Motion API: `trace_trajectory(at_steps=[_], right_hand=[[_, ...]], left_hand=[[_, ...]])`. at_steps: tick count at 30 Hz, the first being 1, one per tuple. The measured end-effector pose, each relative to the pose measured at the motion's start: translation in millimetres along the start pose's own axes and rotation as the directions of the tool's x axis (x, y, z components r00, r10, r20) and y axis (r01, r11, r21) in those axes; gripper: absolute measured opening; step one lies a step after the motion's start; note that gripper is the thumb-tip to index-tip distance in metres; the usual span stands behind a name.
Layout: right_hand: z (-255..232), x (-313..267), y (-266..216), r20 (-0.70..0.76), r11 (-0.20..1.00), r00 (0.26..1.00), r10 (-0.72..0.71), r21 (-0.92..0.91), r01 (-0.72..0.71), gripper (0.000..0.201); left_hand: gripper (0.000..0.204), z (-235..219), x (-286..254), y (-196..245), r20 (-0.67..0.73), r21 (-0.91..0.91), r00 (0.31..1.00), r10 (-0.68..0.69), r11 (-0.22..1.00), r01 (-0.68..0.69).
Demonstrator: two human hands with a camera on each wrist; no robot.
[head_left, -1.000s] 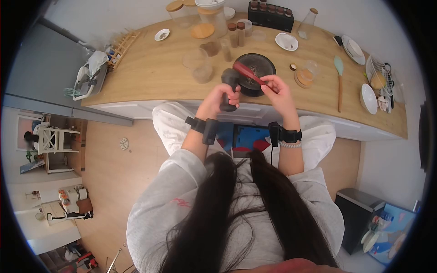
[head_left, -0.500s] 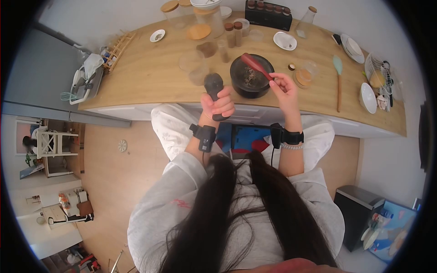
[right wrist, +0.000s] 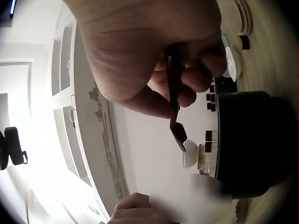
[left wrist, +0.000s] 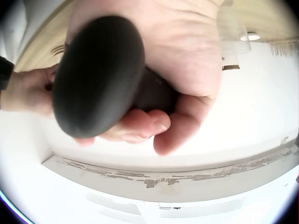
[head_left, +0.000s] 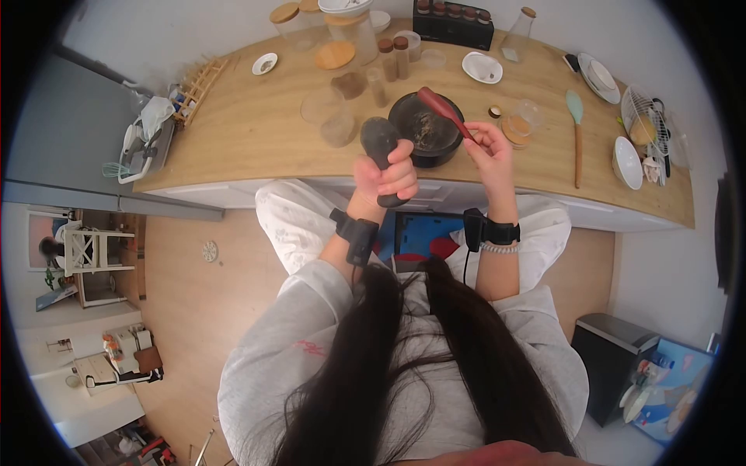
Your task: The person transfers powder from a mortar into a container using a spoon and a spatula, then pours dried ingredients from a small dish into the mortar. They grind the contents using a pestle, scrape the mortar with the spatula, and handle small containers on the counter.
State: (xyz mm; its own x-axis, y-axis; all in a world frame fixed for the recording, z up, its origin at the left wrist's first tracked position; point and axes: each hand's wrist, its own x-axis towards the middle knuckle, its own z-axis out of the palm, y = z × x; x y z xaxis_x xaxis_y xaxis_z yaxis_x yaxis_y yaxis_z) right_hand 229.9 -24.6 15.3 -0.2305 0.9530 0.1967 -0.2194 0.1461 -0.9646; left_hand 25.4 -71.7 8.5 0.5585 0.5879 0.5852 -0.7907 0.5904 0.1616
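My left hand (head_left: 387,177) grips a black pestle (head_left: 379,140) by its handle, in front and to the left of the black mortar (head_left: 434,161). The pestle's rounded head (left wrist: 100,77) fills much of the left wrist view. In the head view, dry brownish crushed bits (head_left: 426,128) lie in the mortar. My right hand (head_left: 491,154) pinches the thin handle of a dark red spatula (head_left: 439,102) between thumb and fingers. Its broad end overlaps the mortar's far rim in the head view, but the right wrist view (right wrist: 178,133) shows the spatula apart from the mortar.
Spice jars (head_left: 394,58), glass containers (head_left: 336,120) and a black spice rack (head_left: 453,25) stand behind and left of the mortar. To the right are a lidded glass jar (head_left: 517,132), a white dish (head_left: 482,67), a mint spatula (head_left: 576,136) and a white bowl (head_left: 627,163).
The left hand first drew the pestle leftward from beside the spatula and mortar, then came slightly back right. The right hand has moved a little right with the spatula.
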Motion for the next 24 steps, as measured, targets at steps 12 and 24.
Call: trace_trajectory(at_steps=[12, 24], right_hand=[[0.7, -3.4, -6.3, 0.058, 0.995, 0.993, 0.102, 0.006, -0.102, 0.023], [25.8, -2.9, 5.7, -0.124, 0.987, 0.985, -0.116, -0.121, 0.101, 0.015]], left_hand=[[0.021, 17.1, 32.4, -18.0, -0.379, -0.239, 0.861, 0.34, 0.862, -0.446], [0.022, 28.5, 29.6, -27.7, -0.456, -0.342, 0.815, 0.357, 0.776, -0.53]])
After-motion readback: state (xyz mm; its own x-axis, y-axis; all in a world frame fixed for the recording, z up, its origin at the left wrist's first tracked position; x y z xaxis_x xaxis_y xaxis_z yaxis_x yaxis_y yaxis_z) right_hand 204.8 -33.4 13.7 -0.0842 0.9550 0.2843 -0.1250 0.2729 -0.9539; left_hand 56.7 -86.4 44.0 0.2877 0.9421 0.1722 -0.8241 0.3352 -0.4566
